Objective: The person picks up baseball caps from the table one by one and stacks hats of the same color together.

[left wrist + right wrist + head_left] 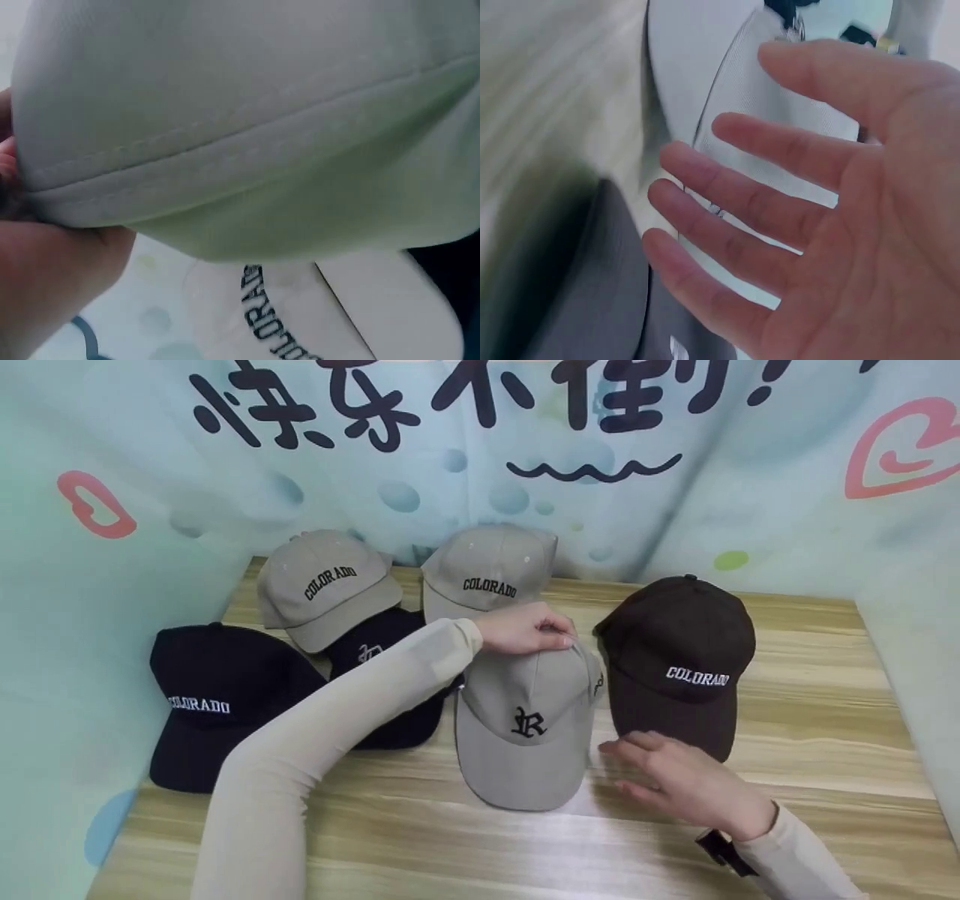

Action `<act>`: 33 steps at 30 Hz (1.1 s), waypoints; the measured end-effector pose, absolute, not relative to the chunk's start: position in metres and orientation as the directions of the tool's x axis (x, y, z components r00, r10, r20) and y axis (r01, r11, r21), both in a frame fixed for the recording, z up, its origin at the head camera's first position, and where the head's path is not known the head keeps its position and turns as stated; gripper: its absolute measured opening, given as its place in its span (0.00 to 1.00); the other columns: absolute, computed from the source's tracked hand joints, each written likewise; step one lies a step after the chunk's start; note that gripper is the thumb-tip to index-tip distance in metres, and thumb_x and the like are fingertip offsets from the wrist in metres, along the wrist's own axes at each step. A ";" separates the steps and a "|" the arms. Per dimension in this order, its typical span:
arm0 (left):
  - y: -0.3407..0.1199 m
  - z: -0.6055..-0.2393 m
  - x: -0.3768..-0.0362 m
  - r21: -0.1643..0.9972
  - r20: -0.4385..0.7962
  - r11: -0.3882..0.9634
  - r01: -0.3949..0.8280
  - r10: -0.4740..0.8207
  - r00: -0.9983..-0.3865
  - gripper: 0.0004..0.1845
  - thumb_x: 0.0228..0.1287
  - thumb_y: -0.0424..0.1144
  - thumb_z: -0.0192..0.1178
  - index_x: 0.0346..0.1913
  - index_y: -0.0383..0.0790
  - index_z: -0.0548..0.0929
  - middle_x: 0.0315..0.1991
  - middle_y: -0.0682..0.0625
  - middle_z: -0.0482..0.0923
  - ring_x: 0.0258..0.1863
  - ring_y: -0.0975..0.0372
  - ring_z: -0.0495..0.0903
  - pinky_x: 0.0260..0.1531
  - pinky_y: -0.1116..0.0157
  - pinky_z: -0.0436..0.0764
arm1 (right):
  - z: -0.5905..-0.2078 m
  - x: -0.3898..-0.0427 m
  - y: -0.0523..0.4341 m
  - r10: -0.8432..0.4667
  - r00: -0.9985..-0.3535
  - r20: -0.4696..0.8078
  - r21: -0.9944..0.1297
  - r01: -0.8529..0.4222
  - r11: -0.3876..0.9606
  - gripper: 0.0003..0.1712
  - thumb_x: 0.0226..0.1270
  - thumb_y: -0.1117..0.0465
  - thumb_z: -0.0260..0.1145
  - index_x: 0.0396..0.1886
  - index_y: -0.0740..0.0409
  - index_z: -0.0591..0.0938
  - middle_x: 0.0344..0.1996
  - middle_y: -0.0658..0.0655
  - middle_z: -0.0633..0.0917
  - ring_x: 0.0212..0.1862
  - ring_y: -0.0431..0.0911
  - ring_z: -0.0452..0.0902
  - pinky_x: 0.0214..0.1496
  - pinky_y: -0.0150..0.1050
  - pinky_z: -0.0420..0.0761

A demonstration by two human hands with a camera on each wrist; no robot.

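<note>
Left hand (529,631) pinches the crown of the grey cap (525,720) (lettered front, mid-table) lying on the wooden table (810,750); right hand (686,784) hovers just beside its brim, fingers spread, holding nothing

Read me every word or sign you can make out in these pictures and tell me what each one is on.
"COLORADO": left tan cap
"COLORADO": rear tan cap
"COLORADO": black cap
"COLORADO": brown cap
Ornate "R": grey cap gripped at its crown by the left hand
Partly hidden emblem on the dark cap: unreadable
"快乐不倒": backdrop, top edge cropped
</note>
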State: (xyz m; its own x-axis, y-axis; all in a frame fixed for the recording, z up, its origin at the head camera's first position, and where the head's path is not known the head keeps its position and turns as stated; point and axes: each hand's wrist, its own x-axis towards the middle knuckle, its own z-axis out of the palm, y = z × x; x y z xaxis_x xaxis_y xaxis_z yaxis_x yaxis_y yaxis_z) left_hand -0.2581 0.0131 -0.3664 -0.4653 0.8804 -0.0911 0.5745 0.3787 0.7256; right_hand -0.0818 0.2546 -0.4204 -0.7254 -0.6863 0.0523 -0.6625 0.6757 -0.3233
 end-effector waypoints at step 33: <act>0.040 -0.394 -0.270 0.778 -0.175 0.425 0.462 0.854 -0.491 0.24 0.72 0.46 0.55 0.15 0.46 0.67 0.12 0.58 0.57 0.13 0.69 0.55 0.21 0.71 0.60 | -0.441 -0.074 0.199 -0.762 -0.647 0.026 -0.262 -0.740 0.620 0.28 0.59 0.56 0.70 0.60 0.56 0.78 0.57 0.58 0.74 0.57 0.55 0.71 0.48 0.52 0.76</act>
